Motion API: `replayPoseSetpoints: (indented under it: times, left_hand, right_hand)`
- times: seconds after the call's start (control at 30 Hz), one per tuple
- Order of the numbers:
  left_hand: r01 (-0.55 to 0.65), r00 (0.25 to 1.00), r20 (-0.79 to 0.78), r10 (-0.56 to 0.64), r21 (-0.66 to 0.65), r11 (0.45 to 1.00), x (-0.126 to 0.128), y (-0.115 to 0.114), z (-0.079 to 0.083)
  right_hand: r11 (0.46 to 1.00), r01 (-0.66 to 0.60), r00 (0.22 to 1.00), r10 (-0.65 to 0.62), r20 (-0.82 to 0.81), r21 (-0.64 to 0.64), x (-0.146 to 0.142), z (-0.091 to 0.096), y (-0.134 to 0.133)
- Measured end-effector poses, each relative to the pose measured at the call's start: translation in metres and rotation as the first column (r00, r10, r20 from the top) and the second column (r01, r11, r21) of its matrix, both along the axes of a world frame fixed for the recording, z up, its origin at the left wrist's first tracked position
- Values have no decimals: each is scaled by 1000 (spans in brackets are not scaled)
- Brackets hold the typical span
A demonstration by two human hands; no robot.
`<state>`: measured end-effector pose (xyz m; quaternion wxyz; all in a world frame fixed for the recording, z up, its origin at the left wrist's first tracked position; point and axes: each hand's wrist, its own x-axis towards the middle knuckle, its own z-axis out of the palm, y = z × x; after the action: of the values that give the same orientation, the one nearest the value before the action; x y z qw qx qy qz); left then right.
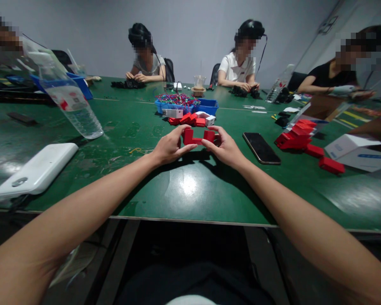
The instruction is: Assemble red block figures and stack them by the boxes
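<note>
Both of my hands hold one red U-shaped plastic part (197,140) just above the green table (190,199). My left hand (169,146) pinches its left upright between thumb and fingers. On the opposite upright, my right hand (225,148) has the same kind of pinch. Right behind the held part lies a small group of red parts (187,119) with white box-shaped parts (174,113) among them. Farther back, a blue bin (160,106) is heaped with thin coloured wires (179,100), and a second blue bin (211,106) adjoins it.
A phone (262,148) lies right of my hands, near a pile of red parts (295,135) and an open white carton (362,148). Leftward are a water bottle (76,106) and a white power bank (38,169). Several people work around the table, one in a white shirt (238,65).
</note>
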<state>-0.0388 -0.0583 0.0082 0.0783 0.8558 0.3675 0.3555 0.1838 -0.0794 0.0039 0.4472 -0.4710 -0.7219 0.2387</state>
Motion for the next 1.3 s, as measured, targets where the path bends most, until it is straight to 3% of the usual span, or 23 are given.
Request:
replayPoseSetpoints:
  times: [0.13,0.5,0.73,1.0,1.13,1.3]
  left_hand:
    - [-33,998,46,33,-3,999,0,2,0]
    - [-41,998,44,40,14,999,-2,6,-2]
    - [-33,998,45,32,33,999,-4,11,-5]
    - [33,998,56,-37,71,997,-3,12,-6]
    - [75,995,53,-82,111,991,-3,9,-4]
    - [88,996,12,-91,144,986,-2,7,-3]
  right_hand:
    - [994,-111,991,109,73,20,0,-4,0]
    - [996,-81,982,75,171,27,-2,3,-7]
    - [991,-54,976,27,216,122,-3,3,-6]
    - [985,-171,972,167,163,11,-4,4,-10]
    - [943,-325,944,329,36,-74,-3,2,-6]
    - [903,-416,910,413,-47,-109,-2,2,-3]
